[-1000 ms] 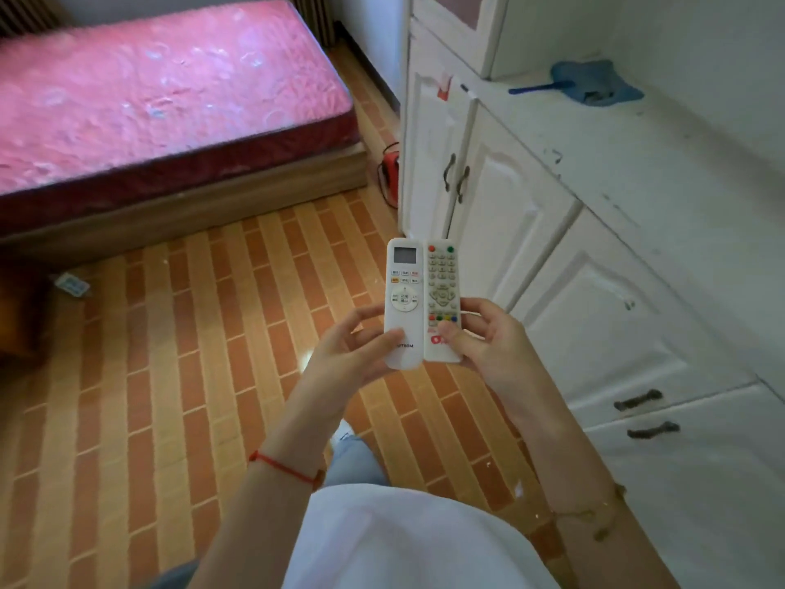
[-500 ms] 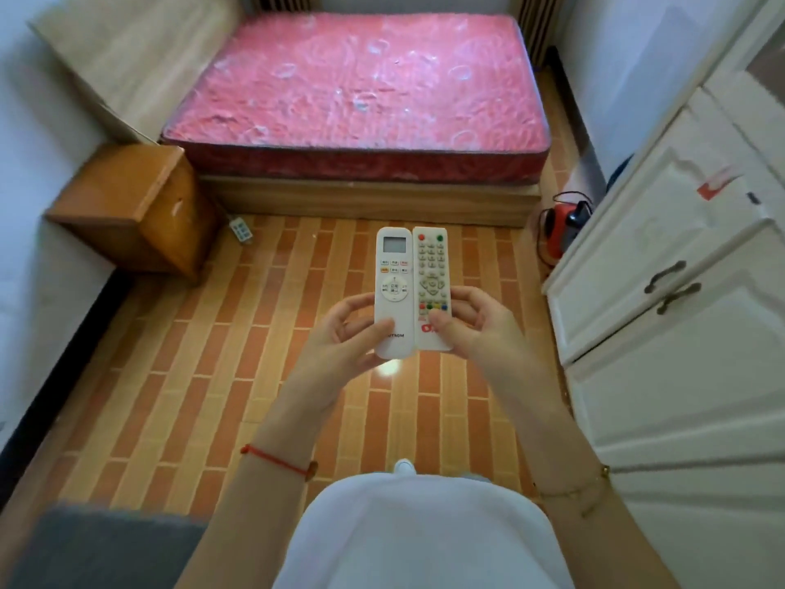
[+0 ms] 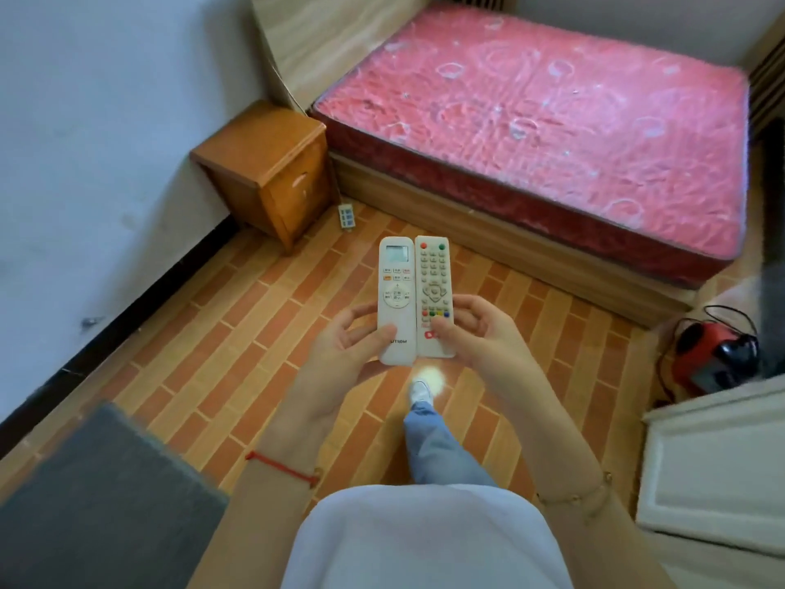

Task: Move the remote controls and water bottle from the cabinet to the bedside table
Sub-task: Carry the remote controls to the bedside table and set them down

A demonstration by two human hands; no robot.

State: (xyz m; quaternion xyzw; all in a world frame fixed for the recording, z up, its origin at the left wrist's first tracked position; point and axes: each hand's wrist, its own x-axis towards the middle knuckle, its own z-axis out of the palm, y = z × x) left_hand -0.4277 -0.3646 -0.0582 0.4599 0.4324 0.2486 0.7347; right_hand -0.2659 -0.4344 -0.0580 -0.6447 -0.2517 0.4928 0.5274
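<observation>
Two white remotes are held side by side in front of me, buttons up. My left hand [image 3: 346,348] grips the air-conditioner remote [image 3: 396,291], which has a small screen at its top. My right hand [image 3: 480,333] grips the TV remote [image 3: 434,282], with its thumb near the coloured buttons. The wooden bedside table [image 3: 259,153] stands at the upper left, between the wall and the bed, well beyond both hands. The white cabinet [image 3: 713,469] shows at the right edge. No water bottle is in view.
A bed with a pink mattress [image 3: 552,121] fills the upper right. A white power strip [image 3: 346,215] lies on the floor beside the bedside table. A red device with cables [image 3: 713,359] sits near the cabinet. A grey mat [image 3: 93,503] is at the lower left.
The view has swung left, away from the cabinet: the bedside table and bed now lie ahead. Both hands keep the same hold on the two remotes.
</observation>
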